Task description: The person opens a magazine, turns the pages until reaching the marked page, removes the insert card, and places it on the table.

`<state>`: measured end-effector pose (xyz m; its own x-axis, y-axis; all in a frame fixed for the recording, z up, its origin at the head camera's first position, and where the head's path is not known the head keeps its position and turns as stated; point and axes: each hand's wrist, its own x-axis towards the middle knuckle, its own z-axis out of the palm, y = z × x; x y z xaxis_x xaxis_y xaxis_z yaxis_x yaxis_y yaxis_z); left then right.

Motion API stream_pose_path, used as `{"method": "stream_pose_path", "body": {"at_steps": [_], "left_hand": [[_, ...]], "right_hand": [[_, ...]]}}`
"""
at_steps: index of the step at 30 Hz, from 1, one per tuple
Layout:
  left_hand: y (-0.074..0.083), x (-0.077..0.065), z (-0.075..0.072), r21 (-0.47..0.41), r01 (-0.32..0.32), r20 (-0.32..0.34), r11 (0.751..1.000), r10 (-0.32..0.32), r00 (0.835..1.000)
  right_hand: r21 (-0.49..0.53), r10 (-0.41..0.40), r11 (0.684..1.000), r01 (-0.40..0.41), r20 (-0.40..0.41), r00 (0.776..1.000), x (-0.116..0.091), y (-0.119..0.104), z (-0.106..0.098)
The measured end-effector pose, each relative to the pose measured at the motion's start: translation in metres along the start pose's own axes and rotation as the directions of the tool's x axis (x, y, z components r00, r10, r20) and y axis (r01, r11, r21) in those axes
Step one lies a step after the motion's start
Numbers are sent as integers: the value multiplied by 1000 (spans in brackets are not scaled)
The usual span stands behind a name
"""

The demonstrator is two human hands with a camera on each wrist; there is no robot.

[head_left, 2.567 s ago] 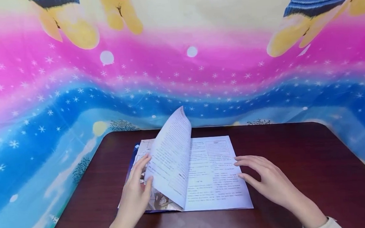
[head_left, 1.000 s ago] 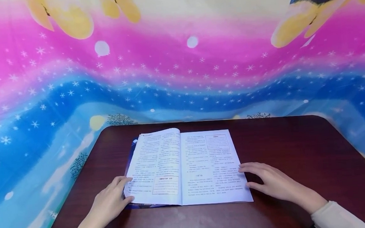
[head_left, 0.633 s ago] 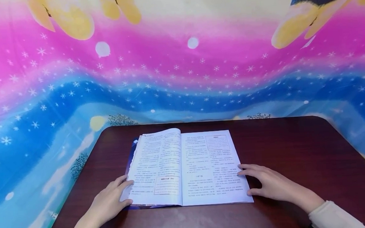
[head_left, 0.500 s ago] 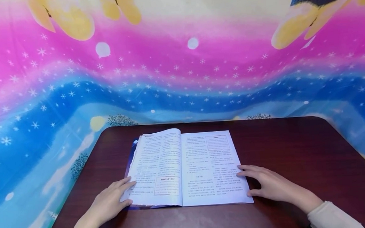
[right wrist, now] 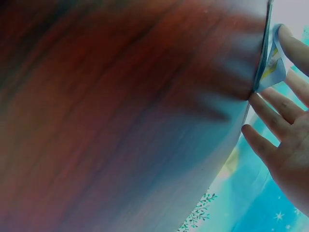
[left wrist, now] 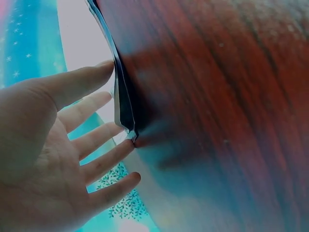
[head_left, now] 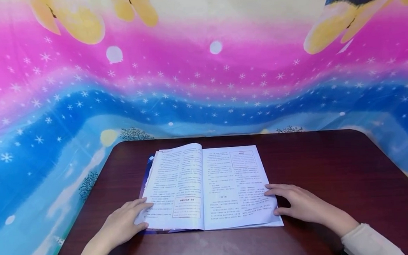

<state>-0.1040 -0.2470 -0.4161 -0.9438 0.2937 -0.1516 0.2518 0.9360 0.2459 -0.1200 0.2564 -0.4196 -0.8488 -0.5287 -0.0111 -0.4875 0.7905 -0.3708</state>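
Magazine (head_left: 197,184) lies opened on the table (head_left: 318,159), the left hand (head_left: 120,223), fingers spread, touching its left edge, the right hand (head_left: 301,204), fingers loosely parted, touching the bent right page (head_left: 244,189).

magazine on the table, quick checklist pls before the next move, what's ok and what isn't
1. Magazine open on the table: ok.
2. Left hand at the left page's outer edge: ok.
3. Right hand at the right page's outer edge: ok.
4. Near outer corner of the right page lifted: ok, it curls up by the thumb.
5. Left page lying flat: not ok, it bows up near the spine.
6. Only one sheet lifted: cannot tell.
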Motion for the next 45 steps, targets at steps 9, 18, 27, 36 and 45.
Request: {"method": "stream_pose_path", "body": {"at_steps": [9,18,27,36,45], "left_hand": [[1,2,0,7,12,5,1000,-12,1000],[3,2,5,-29,48,33,998,-47,998],[3,-3,6,-65,83,21,994,-82,996],[13,0,5,-8,44,-41,999,-44,998],[58,13,-8,-86,-55,-207,995,37,978]], "right_hand": [[34,12,999,-11,-26,1000,4,2,1],[87,40,996,-36,-41,998,3,1,1],[103,54,993,-48,-54,997,6,-3,-2],[95,62,994,-53,-86,994,8,-8,-10],[103,70,993,-59,-109,992,13,-13,-16]]}}
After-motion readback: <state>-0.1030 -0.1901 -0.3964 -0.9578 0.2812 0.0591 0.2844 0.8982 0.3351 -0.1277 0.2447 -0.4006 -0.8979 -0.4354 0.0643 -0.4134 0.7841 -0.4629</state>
